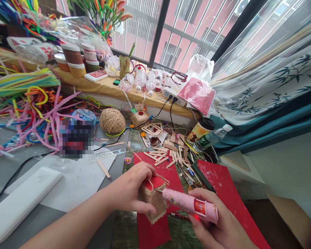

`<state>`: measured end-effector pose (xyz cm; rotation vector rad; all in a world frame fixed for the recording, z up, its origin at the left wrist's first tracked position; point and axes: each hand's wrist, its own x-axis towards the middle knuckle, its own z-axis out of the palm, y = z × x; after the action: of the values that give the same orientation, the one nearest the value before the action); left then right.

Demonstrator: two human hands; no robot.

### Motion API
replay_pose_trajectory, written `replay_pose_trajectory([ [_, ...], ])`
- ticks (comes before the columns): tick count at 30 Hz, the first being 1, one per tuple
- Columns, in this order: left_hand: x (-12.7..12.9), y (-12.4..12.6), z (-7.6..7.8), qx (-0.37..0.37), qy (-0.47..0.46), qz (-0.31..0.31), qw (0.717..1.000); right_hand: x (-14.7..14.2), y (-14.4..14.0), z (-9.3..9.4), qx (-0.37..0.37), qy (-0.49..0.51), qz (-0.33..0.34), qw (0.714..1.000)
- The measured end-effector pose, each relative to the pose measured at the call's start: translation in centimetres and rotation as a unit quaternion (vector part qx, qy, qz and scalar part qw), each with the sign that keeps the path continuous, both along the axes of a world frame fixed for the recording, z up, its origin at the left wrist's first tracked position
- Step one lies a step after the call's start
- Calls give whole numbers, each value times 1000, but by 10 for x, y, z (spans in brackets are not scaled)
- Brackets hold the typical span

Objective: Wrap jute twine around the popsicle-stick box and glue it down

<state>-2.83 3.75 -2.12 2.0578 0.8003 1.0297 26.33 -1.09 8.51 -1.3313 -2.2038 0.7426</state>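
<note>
My left hand grips a small twine-wrapped block with a red top near the table's front. My right hand holds a pink glue gun, its metal nozzle touching the block's upper right edge, where a loose strand of twine loops. Under both lies a red paper sheet. A ball of twine sits farther back, with a strand trailing toward the block.
Loose wooden craft sticks and stick frames lie behind the block. Colourful pipe cleaners pile up at left. A white rectangular device, white paper, a cup, a water bottle and a power strip surround the area.
</note>
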Motion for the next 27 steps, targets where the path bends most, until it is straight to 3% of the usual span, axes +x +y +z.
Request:
replay_pose_trajectory([
  [14, 0, 0, 4, 3, -1, 6, 1000, 9, 4, -3, -6, -20, -14, 1000],
  [20, 0, 1, 4, 4, 5, 5, 1000, 11, 2, -9, -1, -5, -63, 998],
  [27, 0, 0, 4, 6, 3, 5, 1000, 17, 6, -8, -20, -9, -47, 999],
])
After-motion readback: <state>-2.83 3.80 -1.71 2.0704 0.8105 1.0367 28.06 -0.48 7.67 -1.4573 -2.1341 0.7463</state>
